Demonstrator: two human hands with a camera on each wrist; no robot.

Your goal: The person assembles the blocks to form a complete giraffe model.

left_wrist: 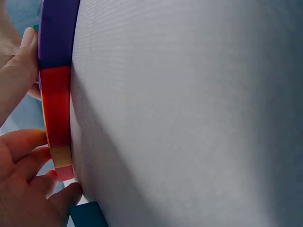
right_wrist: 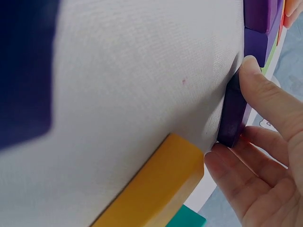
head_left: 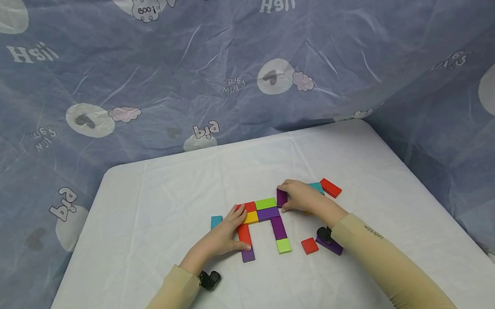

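On the white cloth, coloured flat blocks lie joined in an arch-like shape. Its two-row top has red [head_left: 249, 206], lime green [head_left: 266, 203], yellow [head_left: 251, 217] and violet [head_left: 268, 213] blocks. The left leg is a red block [head_left: 244, 235] above a purple block [head_left: 248, 255]; the right leg is a purple block [head_left: 278, 228] above a lime green block [head_left: 283, 246]. My left hand [head_left: 222, 236] rests along the shape's left side, fingers extended at the top corner, thumb by the left leg. My right hand [head_left: 302, 197] pinches a dark purple block [right_wrist: 232, 113] beside the top's right end.
A teal block [head_left: 216, 221] lies left of the shape, partly behind my left hand. By my right hand lie another teal block [head_left: 317, 187], a red block [head_left: 331, 188] and a yellow block [right_wrist: 158, 182]. Nearer sit a red square [head_left: 309, 245] and a purple block [head_left: 330, 246].
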